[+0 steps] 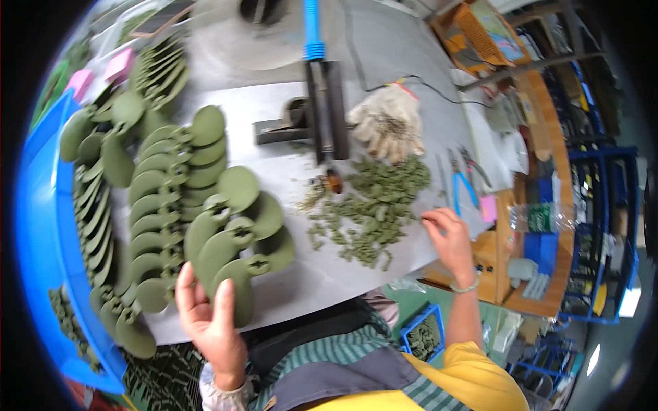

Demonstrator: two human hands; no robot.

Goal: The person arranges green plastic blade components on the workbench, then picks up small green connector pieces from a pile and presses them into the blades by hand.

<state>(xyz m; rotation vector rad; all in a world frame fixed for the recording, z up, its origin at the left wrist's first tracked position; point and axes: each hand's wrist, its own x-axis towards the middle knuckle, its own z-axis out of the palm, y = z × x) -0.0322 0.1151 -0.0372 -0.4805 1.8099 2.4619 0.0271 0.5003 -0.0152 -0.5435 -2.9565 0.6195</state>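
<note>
My left hand (pixel 214 332) is at the lower left of centre, thumb and fingers apart, by the near end of a cluster of green paddle-shaped pieces (pixel 219 253); I cannot tell how firmly it touches them. My right hand (pixel 452 241) is right of centre, thumb and forefinger brought close together beside a heap of small green bits (pixel 387 202); whether I pinch one, I cannot make out.

The cluster lies left of centre on the grey table (pixel 336 282), overlapping like scales. Just left of it stand longer rows of similar pieces (pixel 149 222), then a blue bin (pixel 42 181) at the left edge. Above the heap are a dark upright tool with a blue handle (pixel 312 31) and a whitish glove (pixel 388 116). Farther right lie blue-handled pliers (pixel 465 193). A small blue crate (pixel 439 327) sits low, right of centre.
</note>
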